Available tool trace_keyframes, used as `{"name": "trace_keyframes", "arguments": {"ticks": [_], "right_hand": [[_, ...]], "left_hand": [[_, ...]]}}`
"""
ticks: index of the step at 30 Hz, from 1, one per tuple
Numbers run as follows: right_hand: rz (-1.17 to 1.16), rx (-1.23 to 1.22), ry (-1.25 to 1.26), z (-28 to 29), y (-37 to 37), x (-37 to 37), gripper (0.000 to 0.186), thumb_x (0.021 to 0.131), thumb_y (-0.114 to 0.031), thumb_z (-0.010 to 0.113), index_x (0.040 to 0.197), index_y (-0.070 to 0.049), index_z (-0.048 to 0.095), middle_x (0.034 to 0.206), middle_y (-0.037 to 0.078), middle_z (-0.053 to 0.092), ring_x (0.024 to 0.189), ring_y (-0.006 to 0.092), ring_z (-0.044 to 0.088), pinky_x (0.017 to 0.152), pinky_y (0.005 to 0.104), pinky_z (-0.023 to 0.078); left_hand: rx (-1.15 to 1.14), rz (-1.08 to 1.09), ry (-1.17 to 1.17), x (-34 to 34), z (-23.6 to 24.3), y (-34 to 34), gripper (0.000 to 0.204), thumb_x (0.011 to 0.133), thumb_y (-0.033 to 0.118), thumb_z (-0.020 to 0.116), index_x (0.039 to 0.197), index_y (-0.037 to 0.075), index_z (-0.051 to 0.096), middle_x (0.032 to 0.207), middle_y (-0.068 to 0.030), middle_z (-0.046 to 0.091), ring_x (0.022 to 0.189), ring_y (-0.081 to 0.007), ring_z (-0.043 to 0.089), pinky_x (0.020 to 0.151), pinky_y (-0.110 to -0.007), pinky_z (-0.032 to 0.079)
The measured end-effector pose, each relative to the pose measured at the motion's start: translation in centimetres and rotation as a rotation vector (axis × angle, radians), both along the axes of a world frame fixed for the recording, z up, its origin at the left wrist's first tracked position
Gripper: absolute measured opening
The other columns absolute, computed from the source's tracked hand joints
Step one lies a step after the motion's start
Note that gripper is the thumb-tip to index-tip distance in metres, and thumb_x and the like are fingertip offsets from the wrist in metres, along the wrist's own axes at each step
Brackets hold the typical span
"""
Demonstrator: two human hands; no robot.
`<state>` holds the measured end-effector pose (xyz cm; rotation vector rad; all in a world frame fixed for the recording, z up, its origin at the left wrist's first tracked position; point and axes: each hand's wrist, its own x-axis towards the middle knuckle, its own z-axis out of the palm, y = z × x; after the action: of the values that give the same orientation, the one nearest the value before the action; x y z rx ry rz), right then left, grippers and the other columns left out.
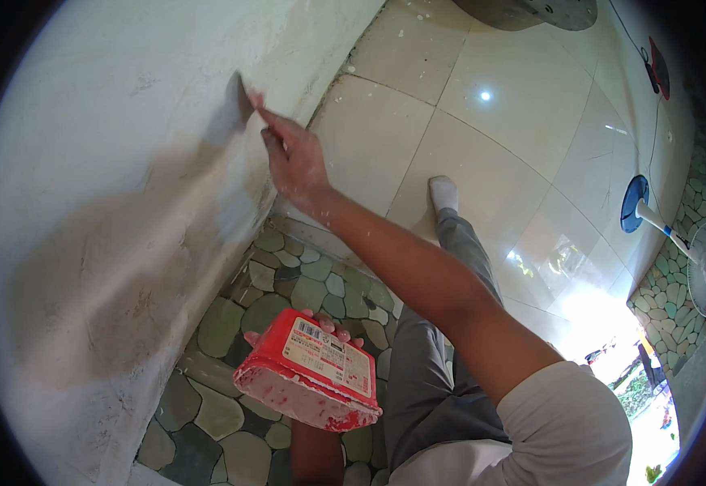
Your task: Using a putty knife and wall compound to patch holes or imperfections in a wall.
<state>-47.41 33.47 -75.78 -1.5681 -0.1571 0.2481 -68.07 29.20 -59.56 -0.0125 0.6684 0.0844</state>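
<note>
My right hand [296,162] grips a putty knife [255,100] by its pinkish handle, its blade at the white wall [69,121] on my left, which has rough, patched streaks. Below, my left hand [326,324] holds a red plastic tub [327,356] from underneath, fingers curled over its far side. The tub has a pale label on its side and white paste smeared over the bottom part that faces me.
Beige floor tiles [490,130] meet green pebble-patterned flooring [215,324]. My legs [458,243] are below me. At right stand a fan [697,267] with a blue base [635,202] and a red-black object [659,69] with cords. A grey rounded object [523,12] is at the top.
</note>
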Motion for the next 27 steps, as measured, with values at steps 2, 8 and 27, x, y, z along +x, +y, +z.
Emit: {"name": "trace_keyframes", "arguments": {"ticks": [2, 8, 27], "right_hand": [[0.081, -0.007, 0.039, 1.5, -1.0, -1.7, 0.035, 0.092, -0.004, 0.051, 0.126, -0.009, 0.058, 0.108, 0.019, 0.064, 0.09, 0.0273, 0.062, 0.08, 0.0343, 0.049], [0.053, -0.001, 0.196, 0.2, -4.1, -0.6, 0.031, 0.092, -0.004, 0.05, 0.121, -0.004, 0.059, 0.1, 0.02, 0.065, 0.085, 0.031, 0.064, 0.08, 0.0348, 0.05], [0.262, -0.093, -0.07, 1.7, -3.1, -2.1, 0.032, 0.094, -0.011, 0.053, 0.125, -0.008, 0.06, 0.1, 0.014, 0.067, 0.085, 0.0147, 0.061, 0.079, 0.0275, 0.049]], "left_hand": [[0.059, -0.02, 0.007, 0.1, 0.1, -0.1, 0.083, 0.087, 0.076, 0.028, 0.128, 0.008, 0.051, 0.113, -0.0162, 0.057, 0.104, -0.0343, 0.055, 0.097, -0.057, 0.04], [0.062, -0.055, -0.043, -0.1, 0.4, -0.3, 0.084, 0.087, 0.077, 0.028, 0.129, 0.008, 0.051, 0.112, -0.0157, 0.056, 0.106, -0.0342, 0.054, 0.098, -0.057, 0.04], [0.065, 0.027, -0.072, -2.0, 1.2, -3.4, 0.085, 0.087, 0.077, 0.027, 0.129, 0.006, 0.05, 0.112, -0.0167, 0.056, 0.109, -0.0351, 0.052, 0.099, -0.056, 0.039]]}}
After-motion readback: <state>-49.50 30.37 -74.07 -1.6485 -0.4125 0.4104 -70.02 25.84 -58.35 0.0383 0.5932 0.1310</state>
